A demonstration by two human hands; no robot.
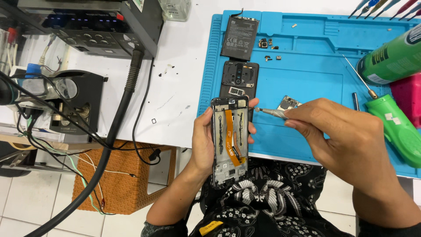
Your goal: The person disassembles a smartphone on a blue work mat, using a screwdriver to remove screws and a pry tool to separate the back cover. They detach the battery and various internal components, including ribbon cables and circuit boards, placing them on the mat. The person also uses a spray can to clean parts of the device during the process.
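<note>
Fingers of my left hand (202,142) wrap around an opened phone frame (230,140), grasping it by its long edges and holding it upright above the near edge of the blue work mat (307,79). An orange flex cable (232,138) runs down the frame's bare interior. My right hand (346,140) pinches a slim metal screwdriver (272,113), its tip pointing left and sitting just beside the frame's upper right corner. Farther away on the mat I see a black back cover (239,78) and, beyond it, a flat battery (239,37). A small circuit board (288,103) lies just past the screwdriver. To the right lie a green bottle (397,127) and a green can (390,59). A thick black hose (112,131) crosses the white table (184,79) on the left.
</note>
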